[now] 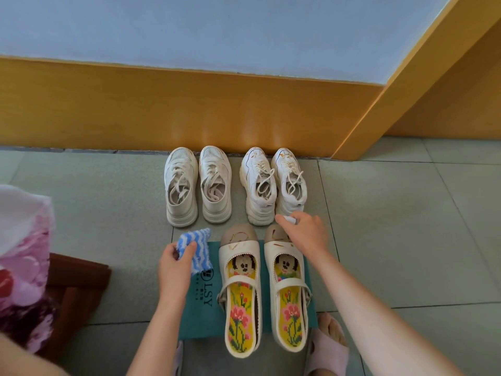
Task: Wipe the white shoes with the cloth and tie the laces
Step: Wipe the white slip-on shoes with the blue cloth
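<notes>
A pale green tiled floor (pixel 393 226) meets an orange-brown wooden skirting (pixel 189 109) beneath a pale blue wall (pixel 189 31), seen from the head camera looking down.

Toes to the skirting stand a first pair of white trainers (pixel 181 169) and, just to its right, a second pair of white trainers (pixel 260 169), whose laces lie in loose loops over the tongues.

Nearer the camera, a pair of cream strap shoes (pixel 240 283) with cartoon and flower insoles rests on a teal mat (pixel 200 308) printed with the letters LSY.

The left hand (pixel 174 267) hovers at the mat's left edge, its fingers (pixel 189 249) and thumb curled round a blue-and-white striped cloth (pixel 198 245), which hangs clear of every shoe.

The right hand (pixel 306 234) reaches over the toe of the right strap shoe, just behind the heel of the second pair's right trainer, fingers closed round a small white object (pixel 290 219), possibly a cap or tube, too small to identify.

A foot in a pink slipper (pixel 328 346) stands at the bottom edge beside the mat. At far left are a pink floral fabric (pixel 24 253) and a dark red wooden piece (pixel 78 280).
</notes>
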